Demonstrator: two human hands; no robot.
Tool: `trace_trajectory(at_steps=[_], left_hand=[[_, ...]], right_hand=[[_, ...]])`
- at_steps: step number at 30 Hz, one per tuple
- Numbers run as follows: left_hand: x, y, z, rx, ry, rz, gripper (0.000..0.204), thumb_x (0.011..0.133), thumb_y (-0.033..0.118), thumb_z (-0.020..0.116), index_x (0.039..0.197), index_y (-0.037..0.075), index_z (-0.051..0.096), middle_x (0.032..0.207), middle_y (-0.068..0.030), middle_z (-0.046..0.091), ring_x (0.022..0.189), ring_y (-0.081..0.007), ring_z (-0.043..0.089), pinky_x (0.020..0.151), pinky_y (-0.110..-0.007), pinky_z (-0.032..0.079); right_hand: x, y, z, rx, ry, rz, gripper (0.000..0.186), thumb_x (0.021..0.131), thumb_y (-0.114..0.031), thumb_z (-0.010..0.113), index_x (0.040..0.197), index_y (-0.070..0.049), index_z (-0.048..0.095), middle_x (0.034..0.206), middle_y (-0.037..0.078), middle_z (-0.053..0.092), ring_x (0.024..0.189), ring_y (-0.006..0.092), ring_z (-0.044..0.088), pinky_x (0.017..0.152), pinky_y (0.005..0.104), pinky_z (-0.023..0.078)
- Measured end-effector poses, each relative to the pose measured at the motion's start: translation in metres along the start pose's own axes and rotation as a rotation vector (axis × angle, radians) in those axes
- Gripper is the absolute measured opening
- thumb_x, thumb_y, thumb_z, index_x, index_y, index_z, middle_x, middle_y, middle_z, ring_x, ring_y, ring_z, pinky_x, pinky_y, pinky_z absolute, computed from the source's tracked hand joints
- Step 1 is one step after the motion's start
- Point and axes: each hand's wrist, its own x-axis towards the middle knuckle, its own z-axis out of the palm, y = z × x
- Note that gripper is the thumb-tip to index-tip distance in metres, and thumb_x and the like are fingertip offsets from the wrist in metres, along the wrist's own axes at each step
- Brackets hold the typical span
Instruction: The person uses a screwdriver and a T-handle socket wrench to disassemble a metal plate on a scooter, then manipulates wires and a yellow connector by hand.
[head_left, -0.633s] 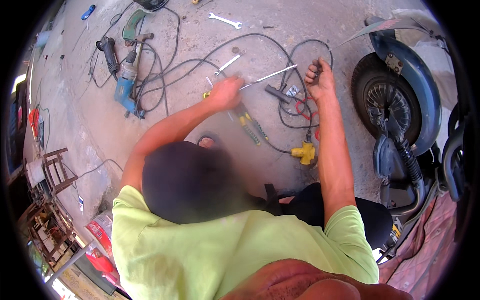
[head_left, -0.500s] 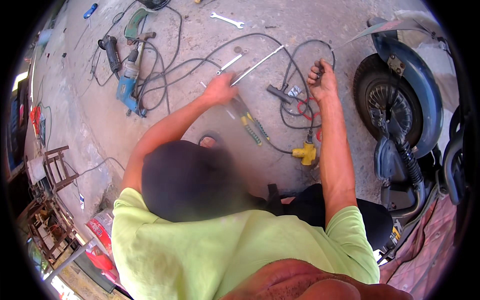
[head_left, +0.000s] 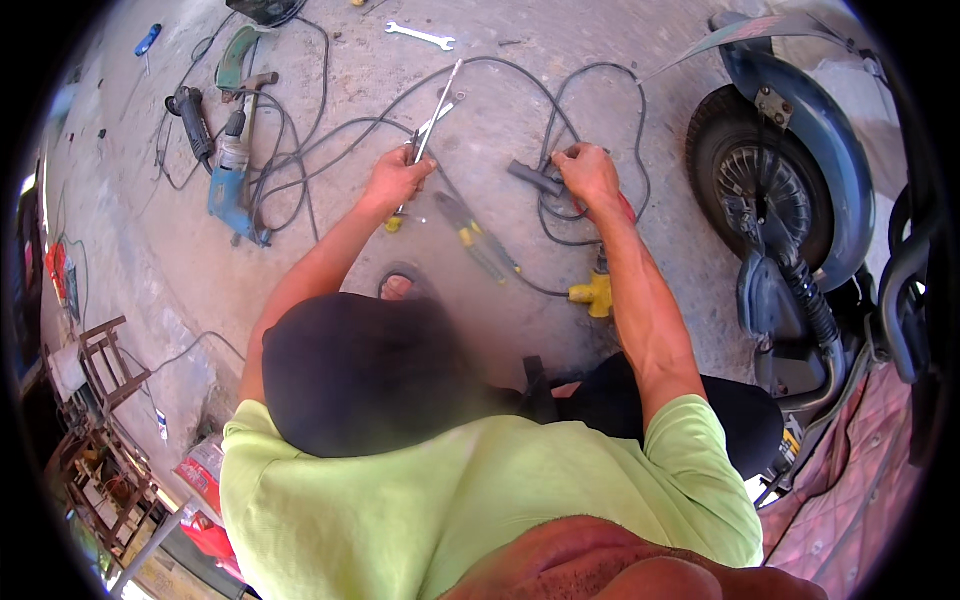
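Observation:
My left hand (head_left: 396, 183) is closed around a long thin metal rod (head_left: 440, 105) that points up and away. A small yellow piece (head_left: 393, 224) shows just below that hand; whether it belongs to the rod I cannot tell. Beside the rod, partly crossed by it, is a spanner (head_left: 436, 117). My right hand (head_left: 588, 172) is closed, fingertips pinched together, at the end of a dark stubby handle-shaped piece (head_left: 535, 178). What its fingers grip is hidden. Something red (head_left: 628, 207) shows behind the wrist. Pliers with yellow and green grips (head_left: 470, 240) lie between my arms.
At the left lie a blue drill (head_left: 230, 185), an angle grinder (head_left: 192, 120) and a hammer (head_left: 258, 82) among dark cables. An open-ended spanner (head_left: 420, 36) lies farther off. A yellow socket block (head_left: 592, 294) sits near my right forearm. A motorbike wheel (head_left: 762, 180) stands at right.
My left hand has shifted left and the rod has swung more upright. My right hand has moved left and down to the dark handle-shaped piece. The whole view has shifted slightly.

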Motion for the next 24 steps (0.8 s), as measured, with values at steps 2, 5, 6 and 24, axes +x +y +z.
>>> trace_trajectory(at_steps=[2, 5, 6, 24], left_hand=[[0.006, -0.006, -0.001, 0.171, 0.018, 0.13, 0.022, 0.092, 0.024, 0.069, 0.096, 0.003, 0.061, 0.067, -0.0026, 0.056, 0.058, -0.0127, 0.052, 0.053, -0.029, 0.043], [0.005, -0.012, 0.001, 0.55, 0.099, 0.32, 0.027, 0.09, 0.028, 0.068, 0.099, 0.003, 0.063, 0.076, -0.0128, 0.065, 0.069, -0.0239, 0.064, 0.066, -0.037, 0.05], [0.007, -0.012, 0.0, 0.728, 0.148, 0.353, 0.027, 0.089, 0.028, 0.066, 0.1, 0.003, 0.065, 0.089, -0.0201, 0.068, 0.087, -0.0349, 0.068, 0.079, -0.045, 0.052], [0.052, 0.027, -0.005, 0.889, 0.192, 0.364, 0.024, 0.082, 0.017, 0.062, 0.103, 0.006, 0.06, 0.103, -0.02, 0.065, 0.098, -0.0426, 0.063, 0.082, -0.052, 0.05]], right_hand=[[0.007, 0.003, 0.008, -0.013, 0.036, -0.042, 0.044, 0.082, -0.044, 0.067, 0.1, -0.005, 0.077, 0.099, 0.021, 0.073, 0.098, 0.0381, 0.07, 0.088, 0.0458, 0.054], [0.01, -0.001, 0.014, -0.002, 0.015, -0.028, 0.045, 0.081, -0.044, 0.067, 0.1, -0.004, 0.076, 0.1, 0.022, 0.073, 0.098, 0.0389, 0.07, 0.087, 0.0468, 0.054], [0.01, -0.004, 0.017, -0.002, 0.018, -0.028, 0.045, 0.081, -0.044, 0.067, 0.099, -0.004, 0.076, 0.1, 0.022, 0.073, 0.098, 0.0389, 0.07, 0.087, 0.0469, 0.054], [0.009, 0.011, 0.036, 0.134, 0.074, -0.138, 0.045, 0.086, -0.045, 0.065, 0.082, -0.001, 0.074, 0.074, 0.022, 0.069, 0.075, 0.036, 0.07, 0.07, 0.046, 0.051]])
